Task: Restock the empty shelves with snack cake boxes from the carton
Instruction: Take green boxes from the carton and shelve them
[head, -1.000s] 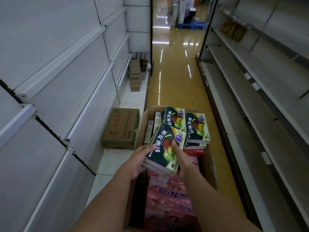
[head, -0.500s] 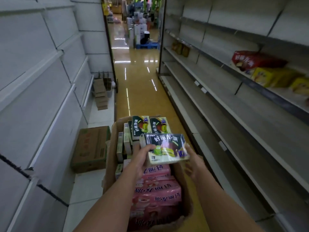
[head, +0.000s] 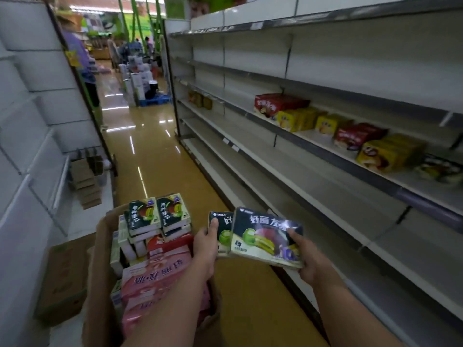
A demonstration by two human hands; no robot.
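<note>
The person is in the carry step: two dark green boxes are out of the carton (head: 100,259) and held over the aisle floor, between the carton and the shelves (head: 325,204) on the right. The left hand (head: 205,244) grips the left box (head: 220,234), thumb curled over its top face near the upper corner. The right hand (head: 310,256) grips the right box (head: 265,239) from its lower right corner, thumb on the face and fingers underneath. The two boxes overlap, the right one lying partly over the left.

The carton stands on the floor at the lower left, with more green boxes (head: 157,216) stacked at its far end and pink boxes (head: 155,279) nearer the person. On the shelves, a middle tier already carries red and yellow boxes (head: 308,118), while the tiers below it look bare.

Judging from this, the next move is a placement: turn toward the shelves, pick a bare tier within reach, and set the boxes down one at a time. Since each hand holds its own box, one could be set down first and squared against the back panel, then the second beside it, faces outward. The corner grip of the right hand looks less secure, so that box may tilt as it is carried.
</note>
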